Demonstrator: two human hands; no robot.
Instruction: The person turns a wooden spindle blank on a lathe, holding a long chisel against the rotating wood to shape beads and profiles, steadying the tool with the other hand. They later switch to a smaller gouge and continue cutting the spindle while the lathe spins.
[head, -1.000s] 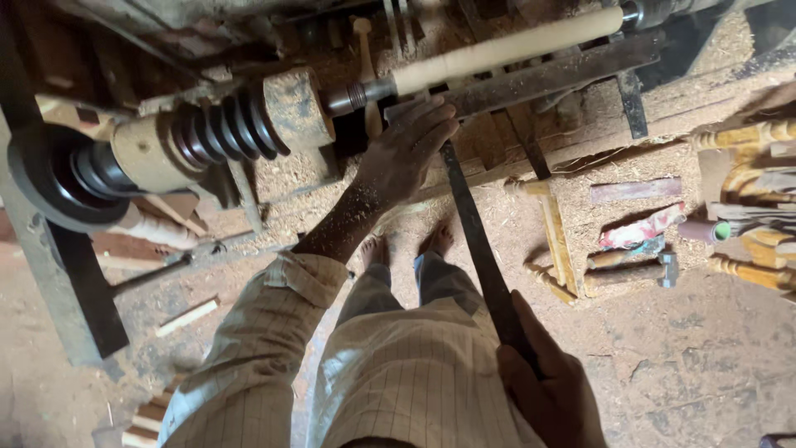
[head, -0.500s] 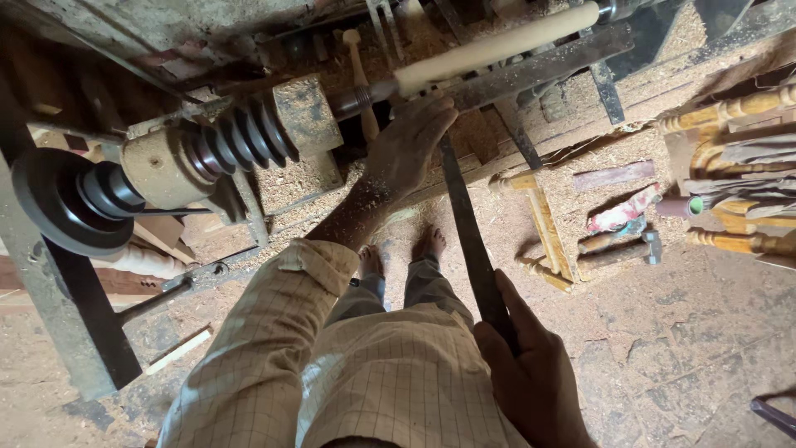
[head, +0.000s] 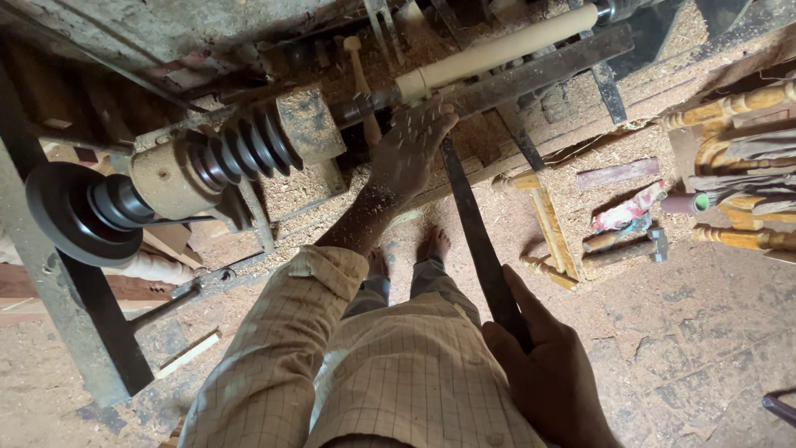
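One long dark chisel [head: 477, 236] runs from lower centre of the frame up toward upper centre. Right hand [head: 547, 377], lower right of centre, is clenched round the chisel's near end, thumb laid up along the blade. Left hand [head: 408, 153], centre of frame just above the middle, lies over the far end of the chisel where it meets the dark tool rest [head: 547, 70]; fingers curled down on the blade and rest, pale chips scattered over the knuckles. One pale wooden spindle [head: 497, 51] is mounted in the lathe, upper centre to upper right, lying just beyond the tool rest and parallel to it; the chisel tip sits at its left end, though whether tip and wood touch cannot be told. One stepped pulley [head: 240, 149] with four or five dark grooves, left of centre; one larger dark wheel [head: 70, 211] at far left on the same shaft. Two bare feet [head: 431, 245] visible on the sawdust floor at centre. One hammer [head: 630, 245] lies on the floor at right of centre. Several turned yellow-brown legs [head: 730, 108] are stacked at the right edge; exact number not countable, at least three. One checked sleeve [head: 282, 348] at lower left.
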